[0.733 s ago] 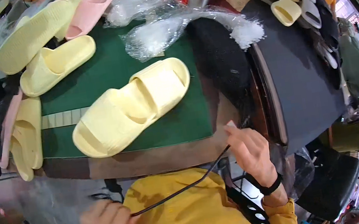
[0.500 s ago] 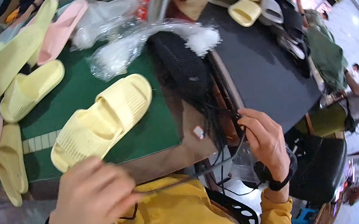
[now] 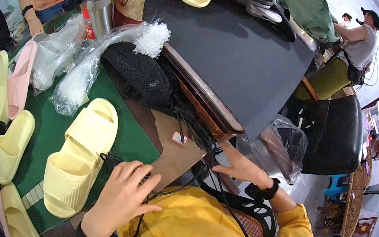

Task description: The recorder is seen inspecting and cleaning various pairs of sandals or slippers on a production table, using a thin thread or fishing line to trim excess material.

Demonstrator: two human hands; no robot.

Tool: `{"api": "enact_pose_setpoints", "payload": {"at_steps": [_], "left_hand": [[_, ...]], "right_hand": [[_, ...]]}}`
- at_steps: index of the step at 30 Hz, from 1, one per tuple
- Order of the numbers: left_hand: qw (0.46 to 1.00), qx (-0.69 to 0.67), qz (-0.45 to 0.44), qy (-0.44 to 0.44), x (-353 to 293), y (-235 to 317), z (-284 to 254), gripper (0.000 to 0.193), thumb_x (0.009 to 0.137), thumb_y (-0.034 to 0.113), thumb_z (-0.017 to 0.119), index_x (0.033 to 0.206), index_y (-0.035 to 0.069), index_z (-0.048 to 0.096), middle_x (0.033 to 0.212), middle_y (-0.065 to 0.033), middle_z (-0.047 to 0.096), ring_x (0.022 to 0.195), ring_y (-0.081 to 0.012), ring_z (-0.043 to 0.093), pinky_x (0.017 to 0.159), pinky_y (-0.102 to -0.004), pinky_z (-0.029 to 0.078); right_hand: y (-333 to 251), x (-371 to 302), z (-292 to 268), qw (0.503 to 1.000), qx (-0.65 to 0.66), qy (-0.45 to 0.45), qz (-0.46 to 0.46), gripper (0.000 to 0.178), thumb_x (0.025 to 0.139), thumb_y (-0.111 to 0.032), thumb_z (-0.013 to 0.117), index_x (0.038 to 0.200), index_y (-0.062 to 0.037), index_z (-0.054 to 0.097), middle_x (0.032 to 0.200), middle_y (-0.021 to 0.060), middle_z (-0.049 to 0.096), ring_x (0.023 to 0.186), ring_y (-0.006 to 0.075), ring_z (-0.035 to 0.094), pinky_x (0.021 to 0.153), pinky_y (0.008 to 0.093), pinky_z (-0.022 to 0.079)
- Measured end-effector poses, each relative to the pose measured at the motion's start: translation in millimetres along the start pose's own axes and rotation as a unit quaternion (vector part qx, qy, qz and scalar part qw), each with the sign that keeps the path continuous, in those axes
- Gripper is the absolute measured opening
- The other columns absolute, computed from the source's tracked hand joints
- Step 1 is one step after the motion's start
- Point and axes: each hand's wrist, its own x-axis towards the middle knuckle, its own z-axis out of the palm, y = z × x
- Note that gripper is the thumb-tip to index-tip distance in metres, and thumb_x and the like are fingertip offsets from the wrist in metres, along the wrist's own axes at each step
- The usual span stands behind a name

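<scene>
Beside the near edge of the green mat, my left hand [image 3: 121,195] has its fingers and thumb spread. A dark cord [image 3: 112,158] shows by its fingertips, and a black cable curves from under it toward the right. My right hand [image 3: 242,165] is stretched out at the table's edge, thumb apart, fingertips close to a cluster of hanging black cords [image 3: 210,152]. Part of its fingers is hidden. Just beyond my left hand, two pale yellow slippers [image 3: 76,171] lie overlapping on the green mat [image 3: 126,128].
More yellow and pink slippers [image 3: 22,78] line the left side. A black mesh bag [image 3: 135,75], clear plastic holding white pellets [image 3: 151,40] and a steel flask [image 3: 100,11] stand behind. Right are a dark tabletop [image 3: 240,65], a plastic bag [image 3: 286,148] and a black chair [image 3: 334,138]. Other people are around.
The view has shifted, so the table appears further left. The cord stretched between my hands is now slack. My left hand has opened, and my right hand has lowered from its pinch with fingers extended.
</scene>
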Motion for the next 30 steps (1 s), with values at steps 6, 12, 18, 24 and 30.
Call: {"api": "enact_pose_setpoints", "payload": {"at_steps": [6, 12, 18, 24, 30], "left_hand": [[0.992, 0.122, 0.034, -0.022, 7.9, -8.1, 29.4, 0.006, 0.078, 0.011, 0.06, 0.082, 0.008, 0.06, 0.103, -0.0076, 0.057, 0.102, -0.0244, 0.053, 0.095, -0.0403, 0.04], [0.996, 0.071, 0.041, 0.024, 23.8, -14.4, 27.9, 0.007, 0.08, 0.014, 0.06, 0.085, 0.01, 0.062, 0.098, -0.005, 0.057, 0.096, -0.0234, 0.055, 0.088, -0.0383, 0.042], [0.993, 0.075, 0.079, -0.041, 38.1, -6.2, 47.8, 0.009, 0.079, 0.014, 0.059, 0.086, 0.011, 0.064, 0.089, -0.0043, 0.054, 0.092, -0.0211, 0.054, 0.081, -0.0334, 0.04], [0.993, 0.065, 0.098, 0.022, 29.7, 29.2, 79.5, 0.009, 0.08, 0.015, 0.059, 0.086, 0.012, 0.064, 0.089, -0.0021, 0.056, 0.093, -0.0192, 0.054, 0.081, -0.0334, 0.04], [0.99, 0.109, 0.086, -0.037, 32.6, 42.0, 88.4, 0.025, 0.085, 0.017, 0.053, 0.107, 0.008, 0.062, 0.103, -0.0061, 0.058, 0.1, -0.0209, 0.056, 0.088, -0.0363, 0.043]], "right_hand": [[0.9, 16.4, 18.9, 1.0, -0.002, 0.009, 0.004, 0.035, 0.093, -0.025, 0.064, 0.094, 0.0041, 0.046, 0.081, 0.0308, 0.062, 0.074, 0.0462, 0.062, 0.063, 0.0495, 0.046], [-20.5, 10.9, -9.2, 0.987, 0.112, 0.021, 0.11, 0.014, 0.095, -0.009, 0.05, 0.091, 0.0045, 0.046, 0.074, 0.0199, 0.067, 0.068, 0.0328, 0.065, 0.06, 0.0417, 0.049], [-13.3, 21.9, 9.4, 0.965, -0.253, -0.063, -0.038, 0.013, 0.094, -0.005, 0.046, 0.092, 0.0069, 0.05, 0.082, 0.0214, 0.069, 0.076, 0.0386, 0.066, 0.067, 0.0427, 0.052], [-12.5, 26.7, 1.0, 0.994, 0.064, -0.063, 0.06, 0.016, 0.095, -0.01, 0.049, 0.095, 0.0057, 0.052, 0.083, 0.0208, 0.069, 0.084, 0.0403, 0.066, 0.072, 0.0424, 0.052], [-35.6, 25.3, -18.4, 0.985, -0.105, -0.116, 0.077, 0.023, 0.097, -0.019, 0.053, 0.104, 0.0027, 0.055, 0.095, 0.027, 0.067, 0.085, 0.0429, 0.064, 0.073, 0.0398, 0.051]]}}
